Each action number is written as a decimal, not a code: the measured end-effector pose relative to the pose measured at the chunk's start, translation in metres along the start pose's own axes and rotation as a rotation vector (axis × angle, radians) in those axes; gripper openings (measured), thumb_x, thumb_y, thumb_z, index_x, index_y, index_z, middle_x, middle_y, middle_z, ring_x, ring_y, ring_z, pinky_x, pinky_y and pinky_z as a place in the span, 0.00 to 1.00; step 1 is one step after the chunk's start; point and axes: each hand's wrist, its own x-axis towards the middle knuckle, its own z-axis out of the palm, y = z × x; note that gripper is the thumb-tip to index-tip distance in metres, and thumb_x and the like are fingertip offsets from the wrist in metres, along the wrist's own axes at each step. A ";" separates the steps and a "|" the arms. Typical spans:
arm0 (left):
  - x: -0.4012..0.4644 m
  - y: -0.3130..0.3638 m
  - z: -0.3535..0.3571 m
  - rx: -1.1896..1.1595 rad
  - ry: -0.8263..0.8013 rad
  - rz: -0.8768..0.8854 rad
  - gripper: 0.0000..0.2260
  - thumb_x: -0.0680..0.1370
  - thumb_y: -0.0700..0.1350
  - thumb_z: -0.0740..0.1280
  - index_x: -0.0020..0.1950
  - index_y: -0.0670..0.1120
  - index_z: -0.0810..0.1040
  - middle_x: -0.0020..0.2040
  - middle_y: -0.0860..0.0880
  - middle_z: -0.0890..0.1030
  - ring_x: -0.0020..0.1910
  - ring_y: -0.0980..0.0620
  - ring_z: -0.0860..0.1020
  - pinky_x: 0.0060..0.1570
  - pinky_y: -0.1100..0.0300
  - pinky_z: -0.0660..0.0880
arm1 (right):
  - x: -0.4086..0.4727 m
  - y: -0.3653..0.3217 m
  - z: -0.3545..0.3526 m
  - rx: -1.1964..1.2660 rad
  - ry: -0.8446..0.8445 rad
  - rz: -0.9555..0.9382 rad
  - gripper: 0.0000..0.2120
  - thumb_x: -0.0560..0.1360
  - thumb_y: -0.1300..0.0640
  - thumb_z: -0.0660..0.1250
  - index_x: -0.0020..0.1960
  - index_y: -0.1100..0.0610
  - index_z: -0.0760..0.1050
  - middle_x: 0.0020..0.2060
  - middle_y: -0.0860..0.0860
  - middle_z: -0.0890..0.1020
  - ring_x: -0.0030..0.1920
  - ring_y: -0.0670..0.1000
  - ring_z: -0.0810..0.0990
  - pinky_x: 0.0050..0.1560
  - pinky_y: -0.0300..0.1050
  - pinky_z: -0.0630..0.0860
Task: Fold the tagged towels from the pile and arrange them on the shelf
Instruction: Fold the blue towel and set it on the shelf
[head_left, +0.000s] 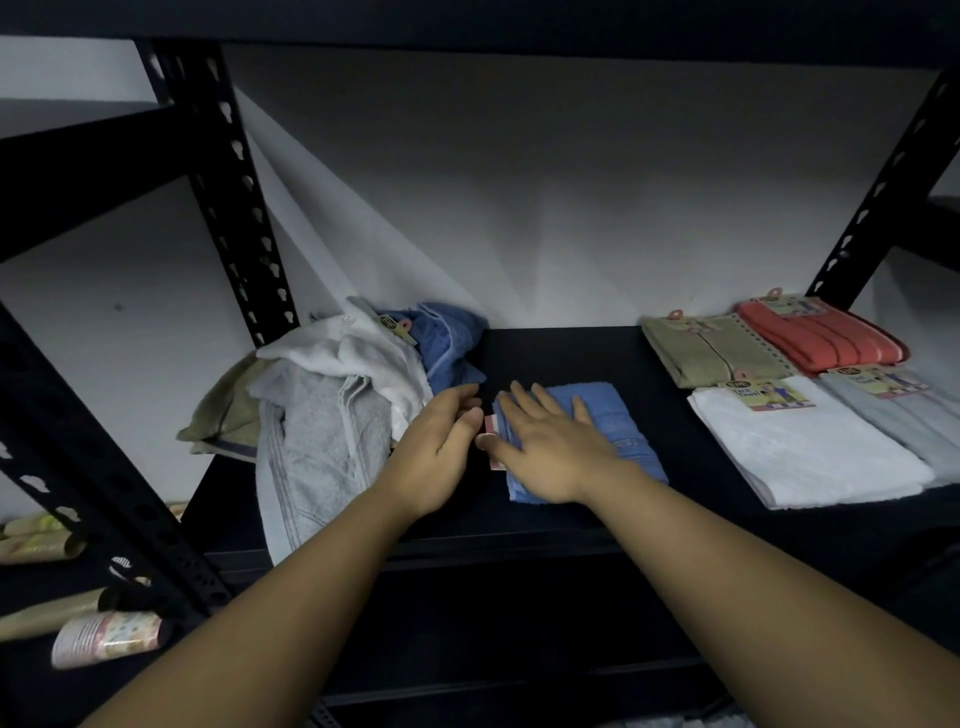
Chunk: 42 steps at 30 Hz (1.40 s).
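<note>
Pressing flat with straight fingers, the right hand (550, 447) lies on the folded blue towel (618, 436) in the middle of the dark shelf (561, 353). Just beside it, the left hand (441, 447) has loosely bent fingers at the towel's left edge, near its paper tag (492, 425); whether they pinch the tag cannot be told. A pile of unfolded towels (332, 395) sits to the left. Four folded tagged towels lie at the right: olive (711, 348), coral (815, 338), white (800, 447) and grey (898, 415).

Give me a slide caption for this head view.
Right hand flattens a folded blue towel on the shelf; left hand beside it.
</note>
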 end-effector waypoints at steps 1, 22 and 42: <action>0.000 0.000 0.000 -0.009 0.005 -0.005 0.30 0.78 0.63 0.53 0.76 0.50 0.70 0.71 0.52 0.76 0.69 0.58 0.74 0.72 0.50 0.70 | 0.000 0.000 -0.002 0.004 -0.008 0.003 0.39 0.81 0.28 0.42 0.85 0.48 0.40 0.84 0.46 0.40 0.83 0.49 0.37 0.80 0.64 0.36; 0.003 -0.003 -0.004 0.309 -0.370 0.221 0.26 0.75 0.52 0.63 0.74 0.58 0.74 0.79 0.57 0.65 0.79 0.60 0.58 0.77 0.58 0.54 | -0.103 0.033 0.013 0.754 0.203 -0.073 0.29 0.79 0.44 0.70 0.78 0.45 0.68 0.71 0.33 0.72 0.73 0.33 0.65 0.77 0.37 0.62; 0.062 0.085 0.043 -0.566 -0.079 -0.236 0.16 0.79 0.49 0.73 0.60 0.39 0.80 0.55 0.43 0.87 0.53 0.45 0.86 0.50 0.51 0.83 | -0.072 0.121 -0.078 1.424 0.290 0.159 0.19 0.78 0.59 0.73 0.67 0.55 0.76 0.54 0.57 0.87 0.54 0.55 0.87 0.59 0.57 0.82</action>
